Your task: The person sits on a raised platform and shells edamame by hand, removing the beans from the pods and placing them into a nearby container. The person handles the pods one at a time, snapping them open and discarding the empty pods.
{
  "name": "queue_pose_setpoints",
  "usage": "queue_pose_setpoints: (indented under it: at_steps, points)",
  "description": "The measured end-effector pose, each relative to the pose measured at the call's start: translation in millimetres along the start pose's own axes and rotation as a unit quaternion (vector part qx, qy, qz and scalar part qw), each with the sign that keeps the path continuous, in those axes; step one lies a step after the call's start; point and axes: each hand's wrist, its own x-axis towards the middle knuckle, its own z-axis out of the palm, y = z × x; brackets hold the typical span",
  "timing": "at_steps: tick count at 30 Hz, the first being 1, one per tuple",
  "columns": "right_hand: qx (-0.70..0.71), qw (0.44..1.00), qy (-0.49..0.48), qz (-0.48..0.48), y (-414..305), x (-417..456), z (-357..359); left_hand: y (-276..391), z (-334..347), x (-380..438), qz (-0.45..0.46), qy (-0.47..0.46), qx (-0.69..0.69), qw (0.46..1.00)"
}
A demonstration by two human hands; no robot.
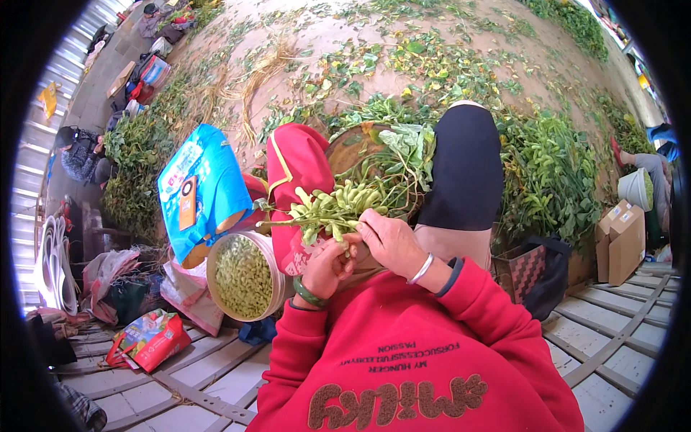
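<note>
A cut stalk [294,221] thick with plump green pods [353,200], apparently soybean, lies across my lap. My right hand [391,243], with a silver bangle at its wrist, grips the stalk's pod-laden end. Just to its left, my left hand [329,264] wears a green bangle and has its fingers closed at a pod below the stalk. The two hands nearly touch. Between my knees, leafy bean plants [407,156] rest over a round brown container [351,148]. By my left thigh stands a white bucket [278,270] filled with small green beans or pods [243,278].
A blue bag [216,173] carries a phone [188,202] beside my left knee. Piled bean plants [550,178] lie right of my right leg. Cardboard boxes [621,243] stand far right. A red bag [151,340] sits on the slatted floor. Other people [81,154] sit at the sides.
</note>
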Motion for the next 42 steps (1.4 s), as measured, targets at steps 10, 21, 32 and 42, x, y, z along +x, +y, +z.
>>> queue_pose_setpoints:
  at_steps: [10, 21, 32, 42]
  points:
    - [0.082, 0.993, -0.072, 0.044, 4, -21, 13, -21, 9, 14, 0.031, -0.001, -0.131, 0.991]
    - [0.212, 0.954, -0.164, 0.135, 23, -19, 22, -13, 10, 7, 0.082, 0.030, 0.043, 0.995]
    - [0.055, 0.998, -0.039, 0.013, 41, -21, 43, -18, 6, 7, 0.097, 0.050, 0.094, 0.990]
    - [-0.057, 0.990, 0.094, 0.087, 25, 7, -8, -24, -4, 10, 0.029, 0.049, -0.086, 0.995]
